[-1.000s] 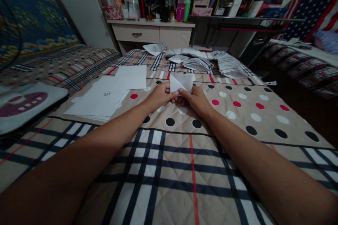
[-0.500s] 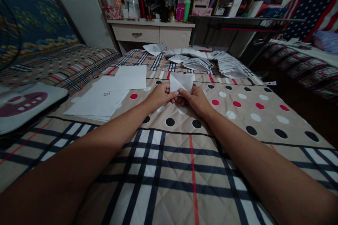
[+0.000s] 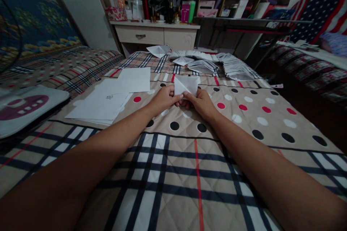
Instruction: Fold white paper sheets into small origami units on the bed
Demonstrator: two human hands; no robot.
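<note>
Between my two hands is a small folded sheet of white paper (image 3: 186,84), held just over the patterned bedspread (image 3: 179,166). Diagonal creases run across its face. My left hand (image 3: 166,97) pinches its lower left side, the thumb lying on the front. My right hand (image 3: 199,101) grips the lower right, its thumb pressed on the bottom edge close to the other thumb. Most of the other fingers are behind the paper. To the left lie flat white sheets (image 3: 100,97), one with a small dark pen mark.
Beyond my hands are stacks of folded papers (image 3: 235,66) and a separate folded paper (image 3: 158,51). A white and purple appliance (image 3: 29,106) sits at the left. A white dresser (image 3: 154,32) with bottles and boxes stands past the bed's far end.
</note>
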